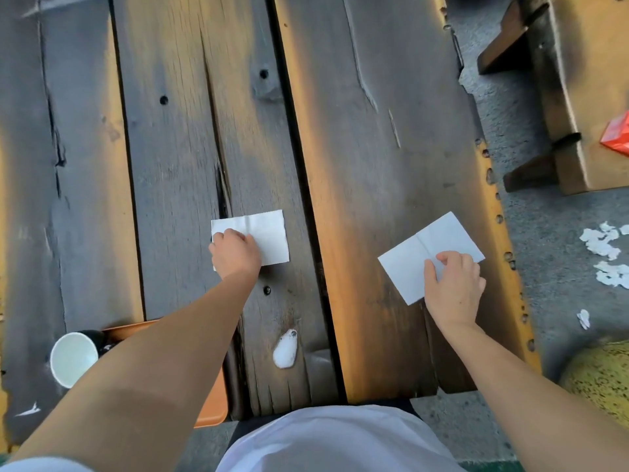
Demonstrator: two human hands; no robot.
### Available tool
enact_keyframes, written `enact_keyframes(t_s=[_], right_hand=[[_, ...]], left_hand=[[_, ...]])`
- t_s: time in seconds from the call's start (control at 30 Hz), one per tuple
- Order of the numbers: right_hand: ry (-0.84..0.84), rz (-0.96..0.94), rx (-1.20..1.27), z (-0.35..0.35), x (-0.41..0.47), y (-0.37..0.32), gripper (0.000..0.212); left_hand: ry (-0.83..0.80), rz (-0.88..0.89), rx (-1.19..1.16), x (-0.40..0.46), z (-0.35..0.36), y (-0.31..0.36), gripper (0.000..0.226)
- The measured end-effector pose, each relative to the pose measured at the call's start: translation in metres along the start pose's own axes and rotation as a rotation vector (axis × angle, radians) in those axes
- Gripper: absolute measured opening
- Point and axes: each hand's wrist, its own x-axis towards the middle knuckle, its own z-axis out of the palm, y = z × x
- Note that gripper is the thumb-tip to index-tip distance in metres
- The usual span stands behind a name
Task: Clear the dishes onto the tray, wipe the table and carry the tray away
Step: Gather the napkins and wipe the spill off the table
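Two white paper napkins lie flat on the dark wooden plank table [367, 137]. My left hand [235, 253] presses down on the left napkin [269, 238], covering its near left corner. My right hand [454, 287] rests on the right napkin [425, 253], fingers bent over its near edge. An orange tray [212, 400] sits at the table's near left edge, mostly hidden under my left forearm. A black cup with a white inside [73, 357] lies tipped on the tray's left side.
A white patch [286, 349] marks the plank near the front edge. To the right is the grey ground with torn white paper scraps [602, 247] and a wooden bench [571, 97] holding a red packet [617, 134]. A yellow-green object [602, 373] sits low right.
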Motion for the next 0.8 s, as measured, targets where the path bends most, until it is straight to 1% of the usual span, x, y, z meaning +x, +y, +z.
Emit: enact_keyframes(t_s=[0.17, 0.27, 0.37, 0.43, 0.57, 0.63, 0.7, 0.8], right_hand=[[-0.004, -0.097, -0.070, -0.006, 0.008, 0.000, 0.032], [-0.026, -0.119, -0.119, -0.005, 0.010, 0.001, 0.025], [-0.031, -0.134, -0.151, -0.008, 0.011, 0.000, 0.018], [-0.045, -0.157, -0.158, -0.014, 0.009, -0.004, 0.016], [-0.085, -0.136, -0.075, -0.028, -0.001, -0.011, 0.010], [-0.097, -0.143, -0.021, -0.036, -0.012, -0.017, 0.005], [-0.115, -0.160, 0.028, -0.045, -0.025, -0.025, 0.008], [-0.151, -0.189, 0.044, -0.059, -0.052, -0.033, 0.014]], left_hand=[[0.002, 0.008, -0.042, -0.004, -0.001, 0.001, 0.016], [0.011, 0.013, -0.116, -0.008, -0.005, 0.003, 0.015], [0.008, -0.015, -0.223, -0.023, -0.015, 0.004, 0.003], [0.020, -0.010, -0.313, -0.037, -0.026, 0.005, 0.003], [0.044, 0.065, -0.411, -0.077, -0.050, 0.003, 0.016], [0.057, 0.117, -0.397, -0.097, -0.056, -0.010, 0.014], [0.055, 0.152, -0.370, -0.111, -0.060, -0.028, 0.011], [0.062, 0.170, -0.362, -0.134, -0.062, -0.055, 0.012]])
